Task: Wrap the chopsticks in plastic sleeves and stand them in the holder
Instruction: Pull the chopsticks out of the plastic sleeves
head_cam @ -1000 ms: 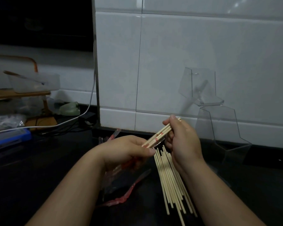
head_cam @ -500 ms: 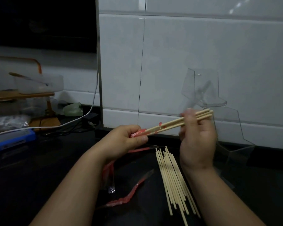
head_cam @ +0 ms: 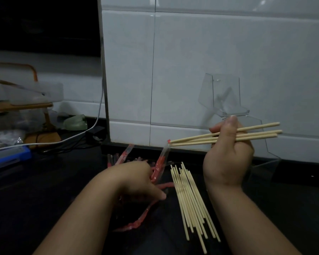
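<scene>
My right hand (head_cam: 228,155) grips a small bunch of bare wooden chopsticks (head_cam: 254,134), held nearly level with tips pointing left. Those tips touch the open top of a clear plastic sleeve with red print (head_cam: 161,161), which leans up from the counter. My left hand (head_cam: 136,178) is low on the dark counter, fingers closed around that sleeve's lower end, among other red-printed sleeves (head_cam: 124,155). A loose pile of bare chopsticks (head_cam: 191,201) lies between my forearms. The clear acrylic holder (head_cam: 226,96) stands against the wall behind my right hand.
A white tiled wall (head_cam: 191,61) rises straight behind the counter. At the left are a white cable (head_cam: 66,140), a blue box (head_cam: 9,156), a wooden rack with a clear tub (head_cam: 29,96) and crumpled plastic bags. One more red sleeve (head_cam: 138,220) lies flat near the chopstick pile.
My right hand moved right and pulled the chopsticks out, so only their tips meet the sleeve. My left hand dropped from the chopsticks down to the counter and the sleeves.
</scene>
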A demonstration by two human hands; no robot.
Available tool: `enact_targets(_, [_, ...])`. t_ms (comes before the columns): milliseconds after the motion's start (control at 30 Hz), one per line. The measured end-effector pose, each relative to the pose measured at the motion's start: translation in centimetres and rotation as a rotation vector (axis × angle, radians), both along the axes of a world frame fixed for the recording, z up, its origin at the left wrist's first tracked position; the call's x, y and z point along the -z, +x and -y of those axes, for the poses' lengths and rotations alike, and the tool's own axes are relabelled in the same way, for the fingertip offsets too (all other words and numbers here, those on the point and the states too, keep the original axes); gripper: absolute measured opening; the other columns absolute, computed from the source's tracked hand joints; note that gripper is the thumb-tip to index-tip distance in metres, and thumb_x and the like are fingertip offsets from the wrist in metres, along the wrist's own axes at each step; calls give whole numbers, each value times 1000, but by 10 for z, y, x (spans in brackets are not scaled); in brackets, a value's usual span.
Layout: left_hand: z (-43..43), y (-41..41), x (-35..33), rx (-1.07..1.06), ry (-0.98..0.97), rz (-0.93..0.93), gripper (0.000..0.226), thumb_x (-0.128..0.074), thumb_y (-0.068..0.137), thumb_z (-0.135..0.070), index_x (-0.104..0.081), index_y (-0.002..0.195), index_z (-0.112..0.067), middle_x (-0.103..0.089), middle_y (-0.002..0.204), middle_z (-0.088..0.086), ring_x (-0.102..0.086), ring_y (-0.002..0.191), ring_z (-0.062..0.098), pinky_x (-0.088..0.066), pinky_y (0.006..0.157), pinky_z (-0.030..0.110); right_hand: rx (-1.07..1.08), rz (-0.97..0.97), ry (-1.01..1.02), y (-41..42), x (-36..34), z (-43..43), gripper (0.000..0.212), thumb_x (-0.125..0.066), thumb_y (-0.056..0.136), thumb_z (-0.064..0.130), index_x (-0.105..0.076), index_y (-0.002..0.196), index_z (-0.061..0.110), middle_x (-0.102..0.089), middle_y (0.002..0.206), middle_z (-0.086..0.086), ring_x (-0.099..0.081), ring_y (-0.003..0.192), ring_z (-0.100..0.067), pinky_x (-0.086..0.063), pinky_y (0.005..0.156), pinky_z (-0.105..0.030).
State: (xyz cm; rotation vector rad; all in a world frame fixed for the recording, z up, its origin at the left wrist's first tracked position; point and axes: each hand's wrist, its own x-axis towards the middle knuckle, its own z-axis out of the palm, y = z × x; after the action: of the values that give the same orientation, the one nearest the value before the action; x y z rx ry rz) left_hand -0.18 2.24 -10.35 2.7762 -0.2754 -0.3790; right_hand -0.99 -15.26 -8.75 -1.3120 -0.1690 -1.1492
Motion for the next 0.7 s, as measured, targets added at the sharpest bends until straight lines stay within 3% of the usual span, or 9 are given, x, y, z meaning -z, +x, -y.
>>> enact_targets(167, [5,-6,-2,22,144,-116,46,-81,70,-51,-71,101,-18,-71,96,-3,-66,86,15,-56,84,34,7,44,-14,1,0,1,37,-39,103,32,-56,71,25,-52,57,13,-49,57,-3,-40,57,-20])
enact_targets(300, [9,-7,-2,68,165,-86,23,-71,80,-36,-70,93,-18,-68,89,-1,-64,79,16,-52,73,32,15,59,-26,1,2,2,36,-38,102,33,-56,72,26,-52,60,13,-51,61,-4,-41,61,-22])
enact_targets(367, [7,-5,-5,25,43,-67,13,-64,85,-35,-66,85,-22,-65,84,-3,-61,75,13,-49,69,30,4,76,-23,1,1,2,34,-38,102,33,-56,73,27,-53,62,14,-51,63,-3,-42,62,-20])
enact_targets(500, [-2,1,-6,-100,-311,19,12,-54,91,-24,-64,90,-20,-71,82,5,-67,73,19,-55,72,35,0,93,-9,1,0,3,33,-38,101,37,-56,74,28,-55,64,14,-53,65,-2,-43,64,-20])
enact_targets(600, [-4,9,0,-245,-603,51,12,-49,93,-11,-60,98,-13,-71,72,12,-68,57,24,-57,55,34,-1,83,-6,1,-1,4,34,-38,100,38,-56,74,27,-54,65,13,-53,67,-4,-44,65,-23])
enact_targets(700, [-13,19,2,-373,-691,211,8,-58,86,-5,-61,92,-11,-66,64,8,-62,50,20,-50,51,29,-3,60,3,1,0,4,35,-39,100,37,-56,72,26,-54,62,13,-52,63,-4,-43,63,-24])
